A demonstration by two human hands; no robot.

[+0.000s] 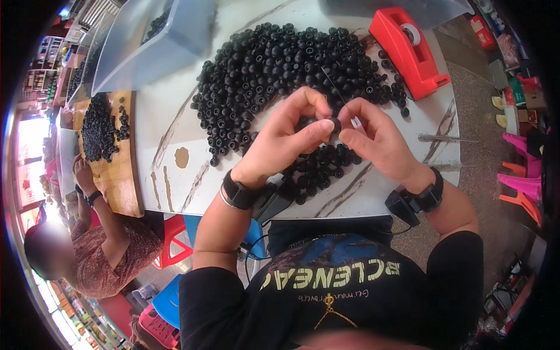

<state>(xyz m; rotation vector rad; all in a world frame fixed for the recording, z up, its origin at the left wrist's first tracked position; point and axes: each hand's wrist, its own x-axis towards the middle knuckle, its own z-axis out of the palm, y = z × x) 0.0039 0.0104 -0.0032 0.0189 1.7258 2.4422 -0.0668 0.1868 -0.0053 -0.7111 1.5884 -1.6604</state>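
- White tabletop [175, 122] with brown veining, its near edge just before the wearer's body; this closeness presumably lets both forearms work over it.
- Black wristbands, left [239, 192] and right [429, 196], each with a dark box attached, strapped behind the hands, seemingly to leave the fingers free.
- Left hand [283, 134]: thumb and forefinger pinch one round black piece [335, 124], above the table and between the two hands; the fingertip hold probably keeps most of its surface accessible.
- Right hand [382, 140]: thumb and forefinger close on a slim white piece [357, 123], just beside the black piece. A thin dark rod [333, 86] slants up from these fingers; whether rod and white piece are one cannot be told.
- Loose pile [262, 76] of similar black pieces, spread beneath and beyond the hands, likely for short reach.
- Red tape dispenser [402, 55], beside the pile at the right, perhaps set there to leave the middle to the pieces.
- Translucent bin [146, 64], beyond the pile at the left, holding dark pieces against its far side.
- Wooden table [125, 181], farther left, with a second dark heap [99, 128]; a co-worker's hand [84, 174] lies at its edge.
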